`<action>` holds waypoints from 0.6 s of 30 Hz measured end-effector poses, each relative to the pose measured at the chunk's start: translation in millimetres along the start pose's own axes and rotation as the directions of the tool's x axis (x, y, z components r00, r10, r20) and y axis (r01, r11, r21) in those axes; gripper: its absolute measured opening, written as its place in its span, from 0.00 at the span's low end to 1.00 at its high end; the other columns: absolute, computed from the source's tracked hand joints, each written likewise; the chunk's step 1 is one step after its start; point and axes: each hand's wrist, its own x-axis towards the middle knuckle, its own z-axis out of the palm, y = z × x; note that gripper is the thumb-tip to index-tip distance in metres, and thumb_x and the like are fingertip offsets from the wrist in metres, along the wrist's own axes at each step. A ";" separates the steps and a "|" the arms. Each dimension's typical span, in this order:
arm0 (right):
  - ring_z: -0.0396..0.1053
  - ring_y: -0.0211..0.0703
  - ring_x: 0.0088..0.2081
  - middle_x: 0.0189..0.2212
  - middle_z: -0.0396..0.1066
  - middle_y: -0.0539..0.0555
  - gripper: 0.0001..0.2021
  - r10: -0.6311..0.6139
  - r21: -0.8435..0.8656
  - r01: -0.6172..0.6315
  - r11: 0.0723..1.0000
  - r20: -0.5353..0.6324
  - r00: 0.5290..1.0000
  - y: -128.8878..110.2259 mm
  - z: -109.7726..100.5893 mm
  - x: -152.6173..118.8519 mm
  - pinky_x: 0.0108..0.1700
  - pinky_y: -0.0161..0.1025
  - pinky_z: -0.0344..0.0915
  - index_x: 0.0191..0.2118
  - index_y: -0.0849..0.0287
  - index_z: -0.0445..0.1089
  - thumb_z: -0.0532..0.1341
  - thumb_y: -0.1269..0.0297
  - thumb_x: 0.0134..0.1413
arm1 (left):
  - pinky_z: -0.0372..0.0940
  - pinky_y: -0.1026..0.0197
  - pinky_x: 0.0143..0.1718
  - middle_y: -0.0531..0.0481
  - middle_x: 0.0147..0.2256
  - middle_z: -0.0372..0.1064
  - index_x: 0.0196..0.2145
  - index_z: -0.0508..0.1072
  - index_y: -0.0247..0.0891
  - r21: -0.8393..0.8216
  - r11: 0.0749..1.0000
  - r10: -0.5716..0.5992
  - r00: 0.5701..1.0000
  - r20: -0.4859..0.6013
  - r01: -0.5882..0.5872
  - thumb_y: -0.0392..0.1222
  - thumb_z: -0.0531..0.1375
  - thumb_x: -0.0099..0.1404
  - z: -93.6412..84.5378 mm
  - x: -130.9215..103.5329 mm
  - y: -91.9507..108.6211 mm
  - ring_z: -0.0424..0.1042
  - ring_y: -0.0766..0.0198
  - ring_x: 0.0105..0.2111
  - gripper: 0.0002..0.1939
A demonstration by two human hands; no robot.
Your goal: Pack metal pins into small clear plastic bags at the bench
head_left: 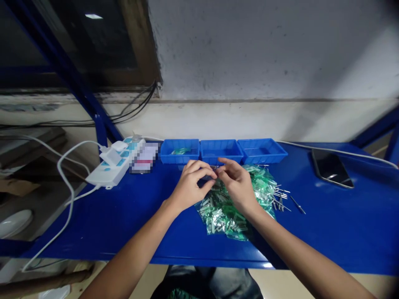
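My left hand (193, 182) and my right hand (237, 182) meet fingertip to fingertip above the far side of a pile. Both are closed in a pinch; whatever is between the fingers is too small and too hidden to make out. Below them lies the heap of small clear plastic bags (229, 214) with green markings, several showing slim metal pieces inside. Loose metal pins (280, 199), resembling blind rivets, are scattered at the right of the heap, and a single pin (298, 205) lies farther out.
Behind my hands stand a left blue bin (164, 157) with a few green bags, a middle blue bin (222, 159) and a right blue bin (264, 159). A phone (332, 168) lies right. At left are a white power strip (109, 168), a blurred-out card (145, 157) and a cable (69, 207).
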 end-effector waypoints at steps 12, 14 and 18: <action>0.66 0.45 0.35 0.32 0.68 0.53 0.15 -0.501 -0.430 0.563 0.705 0.260 0.826 -8.9 -8.6 -7.5 0.35 0.44 0.64 0.41 0.52 0.69 0.55 0.78 0.51 | 0.53 0.67 0.23 0.51 0.25 0.64 0.29 0.70 0.36 -0.709 0.327 -0.601 0.717 0.354 0.624 0.57 0.52 0.63 9.0 0.2 -6.7 0.60 0.70 0.22 0.20; 0.66 0.46 0.36 0.33 0.68 0.54 0.17 -0.513 -0.439 0.593 0.675 0.298 0.805 -7.5 -10.3 -6.5 0.35 0.45 0.64 0.41 0.51 0.70 0.55 0.80 0.51 | 0.53 0.68 0.23 0.53 0.25 0.64 0.31 0.71 0.37 -0.717 0.332 -0.630 0.710 0.315 0.613 0.51 0.56 0.62 7.3 1.1 -6.8 0.61 0.71 0.23 0.14; 0.64 0.49 0.41 0.36 0.70 0.55 0.18 -0.491 -0.468 0.590 0.658 0.327 0.808 -7.8 -12.1 -4.7 0.40 0.49 0.64 0.40 0.50 0.72 0.55 0.79 0.50 | 0.58 0.65 0.26 0.51 0.27 0.68 0.34 0.73 0.39 -0.583 0.578 -0.612 0.776 0.154 0.571 0.44 0.55 0.64 2.7 1.8 -3.9 0.65 0.67 0.25 0.09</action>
